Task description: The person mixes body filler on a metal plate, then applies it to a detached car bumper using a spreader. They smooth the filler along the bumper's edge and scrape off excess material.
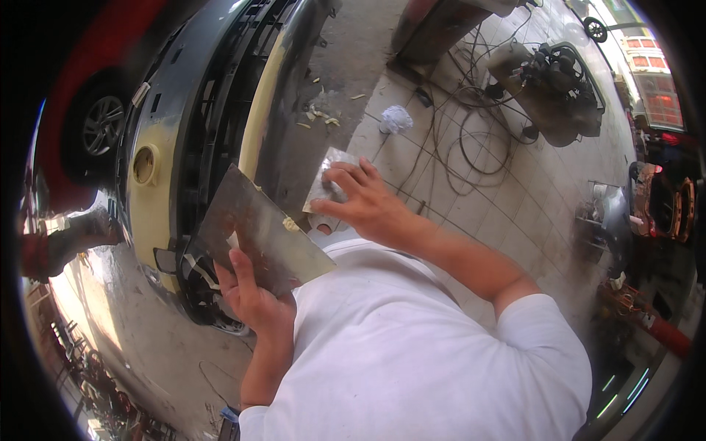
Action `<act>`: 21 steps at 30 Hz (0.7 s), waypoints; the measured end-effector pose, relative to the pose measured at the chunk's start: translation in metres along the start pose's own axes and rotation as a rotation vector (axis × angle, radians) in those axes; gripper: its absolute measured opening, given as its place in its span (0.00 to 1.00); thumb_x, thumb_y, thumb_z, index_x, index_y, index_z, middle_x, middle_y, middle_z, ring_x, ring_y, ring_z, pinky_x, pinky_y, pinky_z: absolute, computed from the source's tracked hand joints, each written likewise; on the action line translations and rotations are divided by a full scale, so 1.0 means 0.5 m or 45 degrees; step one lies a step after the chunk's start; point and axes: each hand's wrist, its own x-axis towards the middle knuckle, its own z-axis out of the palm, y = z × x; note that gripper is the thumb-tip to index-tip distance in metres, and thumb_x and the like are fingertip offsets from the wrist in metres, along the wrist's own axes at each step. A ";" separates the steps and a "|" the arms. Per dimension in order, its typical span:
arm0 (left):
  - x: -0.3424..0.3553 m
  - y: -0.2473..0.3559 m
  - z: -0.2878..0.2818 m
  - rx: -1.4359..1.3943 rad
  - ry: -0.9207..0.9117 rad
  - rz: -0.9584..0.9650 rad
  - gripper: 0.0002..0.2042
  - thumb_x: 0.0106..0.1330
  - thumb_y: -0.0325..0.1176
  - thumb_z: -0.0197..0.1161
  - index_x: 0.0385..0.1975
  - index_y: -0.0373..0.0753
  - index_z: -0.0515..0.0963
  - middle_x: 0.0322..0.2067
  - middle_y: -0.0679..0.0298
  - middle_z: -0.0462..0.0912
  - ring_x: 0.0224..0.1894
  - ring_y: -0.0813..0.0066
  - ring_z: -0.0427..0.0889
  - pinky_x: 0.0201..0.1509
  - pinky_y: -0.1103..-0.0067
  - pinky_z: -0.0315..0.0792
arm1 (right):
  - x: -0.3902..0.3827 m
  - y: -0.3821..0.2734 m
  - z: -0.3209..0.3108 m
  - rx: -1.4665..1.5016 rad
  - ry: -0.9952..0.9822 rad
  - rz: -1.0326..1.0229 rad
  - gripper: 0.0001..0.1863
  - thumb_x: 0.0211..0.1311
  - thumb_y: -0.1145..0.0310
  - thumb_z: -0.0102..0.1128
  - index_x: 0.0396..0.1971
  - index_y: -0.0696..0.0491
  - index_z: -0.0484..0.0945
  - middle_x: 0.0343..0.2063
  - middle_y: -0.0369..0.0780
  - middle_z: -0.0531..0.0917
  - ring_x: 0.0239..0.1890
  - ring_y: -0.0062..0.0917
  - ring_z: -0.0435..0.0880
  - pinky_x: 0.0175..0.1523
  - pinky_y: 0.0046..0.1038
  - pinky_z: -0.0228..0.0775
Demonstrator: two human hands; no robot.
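The left hand grasps the edge of one broad metal plate, its fingers partly hidden underneath; the right hand, half curled with fingers a little spread, grips one smaller thin metal spreader, whose lower part the fingers cover; the plate is tilted before the white shirt, one yellowish lump of putty on its upper right edge, and hides part of one bumper with pale yellow patches and one round opening; beyond lie several yellow scraps, too small to count surely, and one crumpled white wad; cables tangle past counting; one red car, blurred, is cut off at the left
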 end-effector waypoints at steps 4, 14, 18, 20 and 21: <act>-0.010 -0.050 0.029 0.276 0.137 0.447 0.20 0.81 0.39 0.59 0.65 0.33 0.72 0.58 0.54 0.81 0.56 0.65 0.83 0.55 0.74 0.78 | -0.019 0.098 -0.022 0.071 0.012 0.128 0.31 0.47 0.65 0.81 0.56 0.38 0.82 0.59 0.36 0.76 0.65 0.38 0.74 0.70 0.52 0.61; -0.030 -0.078 0.076 0.715 0.488 0.570 0.23 0.82 0.39 0.58 0.66 0.27 0.70 0.59 0.47 0.80 0.54 0.65 0.84 0.52 0.73 0.81 | -0.031 0.087 0.028 0.530 -0.223 -0.245 0.33 0.51 0.84 0.62 0.58 0.40 0.83 0.55 0.37 0.81 0.61 0.32 0.78 0.69 0.50 0.63; -0.011 -0.043 -0.033 0.817 0.699 0.626 0.26 0.80 0.42 0.60 0.69 0.32 0.69 0.66 0.51 0.74 0.61 0.64 0.79 0.57 0.68 0.80 | -0.028 0.176 0.092 2.545 -0.532 0.987 0.29 0.73 0.72 0.60 0.72 0.46 0.69 0.70 0.38 0.72 0.73 0.38 0.70 0.76 0.58 0.57; 0.009 -0.045 -0.064 0.316 0.765 0.392 0.28 0.78 0.44 0.62 0.71 0.35 0.67 0.67 0.55 0.73 0.64 0.62 0.77 0.62 0.64 0.78 | -0.020 0.222 0.128 3.235 -0.503 0.968 0.31 0.73 0.59 0.61 0.74 0.46 0.67 0.73 0.42 0.69 0.76 0.45 0.65 0.75 0.66 0.52; 0.020 -0.057 -0.093 0.275 0.757 0.341 0.29 0.78 0.45 0.63 0.72 0.37 0.67 0.67 0.56 0.73 0.64 0.61 0.77 0.64 0.63 0.76 | -0.011 0.236 0.142 3.583 -0.471 0.929 0.34 0.74 0.53 0.61 0.75 0.46 0.66 0.75 0.44 0.67 0.78 0.48 0.63 0.75 0.70 0.50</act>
